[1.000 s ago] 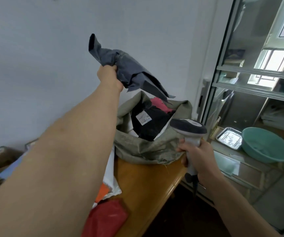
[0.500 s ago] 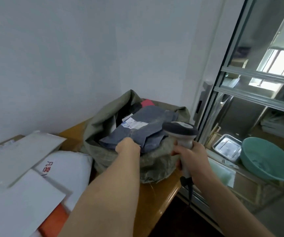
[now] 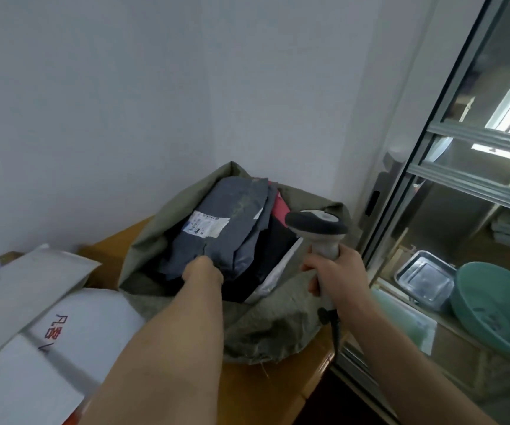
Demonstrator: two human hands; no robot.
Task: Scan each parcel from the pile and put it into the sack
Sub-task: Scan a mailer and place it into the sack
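Parcels: grey parcel lies label-up atop others in the sack at the desk's far right corner; left hand at its near edge, grip hidden. Right hand grips scanner. White parcels remain unprocessed at left edge.

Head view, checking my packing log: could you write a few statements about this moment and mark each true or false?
1. The grey plastic mailer parcel lies in the olive woven sack. True.
2. The right hand holds nothing. False: it grips the grey handheld barcode scanner.
3. The parcel's white label faces up. True.
4. The sack sits on the floor. False: it rests on the wooden table.
5. The left hand is at the parcel's near edge. True.
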